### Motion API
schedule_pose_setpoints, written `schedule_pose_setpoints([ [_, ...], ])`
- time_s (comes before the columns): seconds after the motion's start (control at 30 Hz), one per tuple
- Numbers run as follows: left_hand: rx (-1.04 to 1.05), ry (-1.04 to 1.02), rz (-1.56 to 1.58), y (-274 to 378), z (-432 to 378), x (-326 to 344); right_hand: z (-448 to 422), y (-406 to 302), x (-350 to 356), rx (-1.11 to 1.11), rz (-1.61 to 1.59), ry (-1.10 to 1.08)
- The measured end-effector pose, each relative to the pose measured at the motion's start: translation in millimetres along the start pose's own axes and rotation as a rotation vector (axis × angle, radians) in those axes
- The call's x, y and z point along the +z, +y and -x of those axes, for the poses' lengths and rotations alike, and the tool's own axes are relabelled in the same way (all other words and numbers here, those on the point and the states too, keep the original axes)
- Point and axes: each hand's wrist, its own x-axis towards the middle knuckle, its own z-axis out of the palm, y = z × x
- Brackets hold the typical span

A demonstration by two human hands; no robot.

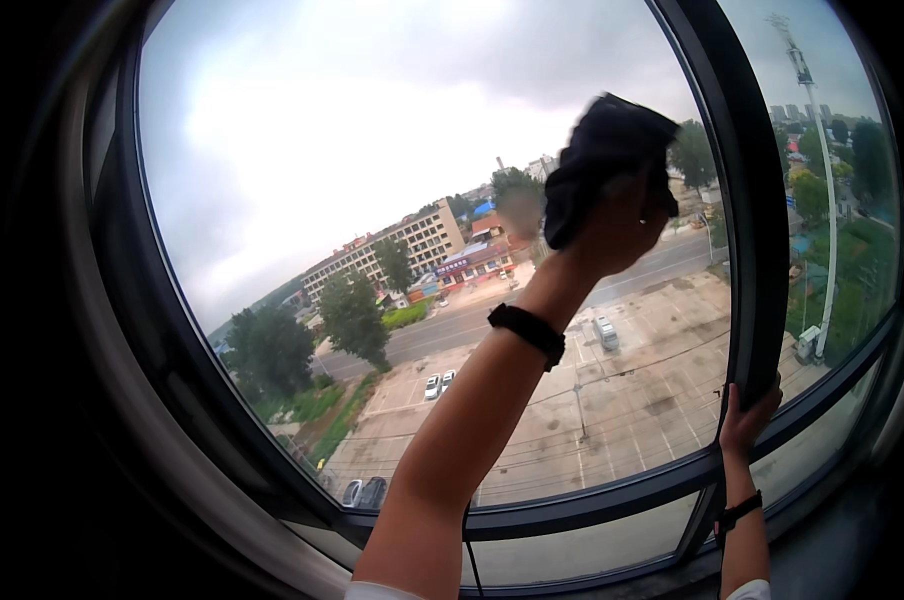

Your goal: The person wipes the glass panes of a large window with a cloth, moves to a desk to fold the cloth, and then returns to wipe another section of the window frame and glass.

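My left hand (621, 225) is raised to the upper right of the large window pane (392, 127). It grips a dark, bunched cloth (609, 154) spread over the glass; the fingers are mostly hidden in shadow and by the fabric. Lower down at the right, my right hand (748, 420) is wrapped around the foot of the dark vertical window mullion (756, 300), thumb on its near left side. Each wrist wears a black band.
A dark horizontal frame bar (594, 514) runs beneath the pane, with lower panes (594, 559) under it. A narrower pane (849, 247) lies right of the mullion. Outside, far below, are a parking lot (527, 427), a road, trees and buildings. A thin dark cord (471, 555) hangs near my left forearm.
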Motion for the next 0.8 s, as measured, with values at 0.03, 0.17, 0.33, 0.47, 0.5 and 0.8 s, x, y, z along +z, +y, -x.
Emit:
schedule_pose_setpoints([
  [0.03,-0.13,0.216,0.066,-5,1,-20,-3,2,1,0.002,-0.002,0.02],
  [0.17,-0.027,0.787,-0.496,-92,50,-131,6,-6,5,0.063,-0.088,-0.028],
  [0.33,-0.138,0.774,-0.742,-199,189,-280,1,-11,1,0.05,-0.078,-0.01],
  [0.47,-0.371,0.726,-0.963,-228,338,-325,12,-30,5,0.082,-0.08,-0.007],
  [0.5,-0.43,0.723,-0.943,-217,367,-299,9,-30,3,0.082,-0.049,-0.004],
  [0.8,-1.066,0.876,-0.093,-57,523,-125,12,-8,12,0.054,-0.088,0.008],
])
